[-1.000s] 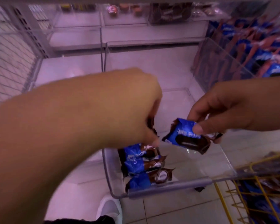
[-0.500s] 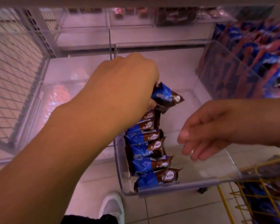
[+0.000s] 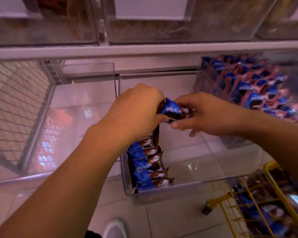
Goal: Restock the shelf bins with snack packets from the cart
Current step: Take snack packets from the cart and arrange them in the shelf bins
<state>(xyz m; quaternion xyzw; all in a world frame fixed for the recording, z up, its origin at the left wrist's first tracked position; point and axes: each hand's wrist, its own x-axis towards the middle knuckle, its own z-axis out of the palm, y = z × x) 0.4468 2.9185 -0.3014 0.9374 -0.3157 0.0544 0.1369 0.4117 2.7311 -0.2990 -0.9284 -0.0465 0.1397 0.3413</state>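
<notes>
Fingers of both hands pinch one blue packet at frame centre, left hand on its left end, right hand on its right, above the clear bin. I see the row of packets standing along the bin's left wall. If I release early, the packet may fall flat or knock the row over.
</notes>
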